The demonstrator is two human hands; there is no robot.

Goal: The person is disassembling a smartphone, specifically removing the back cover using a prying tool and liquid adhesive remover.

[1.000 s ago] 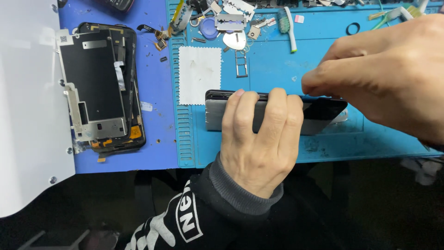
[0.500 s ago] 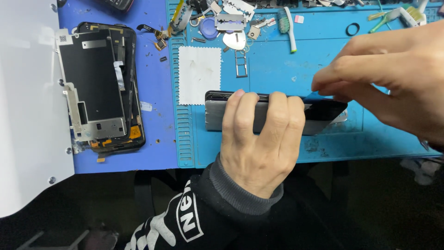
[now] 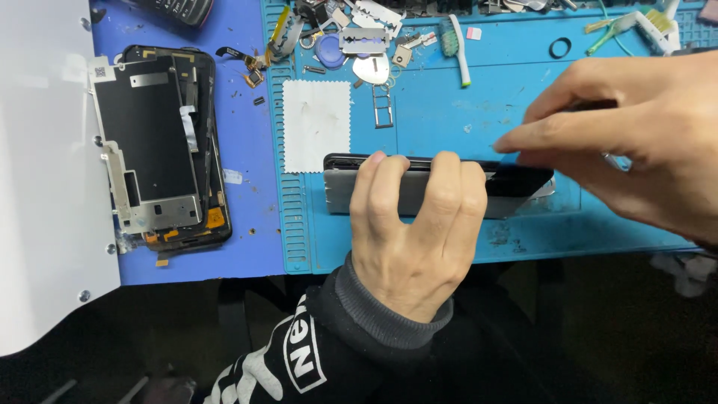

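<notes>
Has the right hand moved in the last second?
Yes. The right hand has slid rightwards along the phone, which the left hand grips; its fingertips are farther from the white cloth.

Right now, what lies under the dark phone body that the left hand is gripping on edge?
Under the dark phone body lies the light-blue repair mat. The left hand covers its middle, and the right hand hides its right end, so nothing else shows there.

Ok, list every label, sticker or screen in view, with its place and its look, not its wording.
Phone screen assembly: face down on the dark blue mat, left; black rectangle with silver shield.
Code sticker: top left corner of that shield; small white square.
Phone: on edge on the light blue mat, gripped by the left hand; dark, grey side.
</notes>
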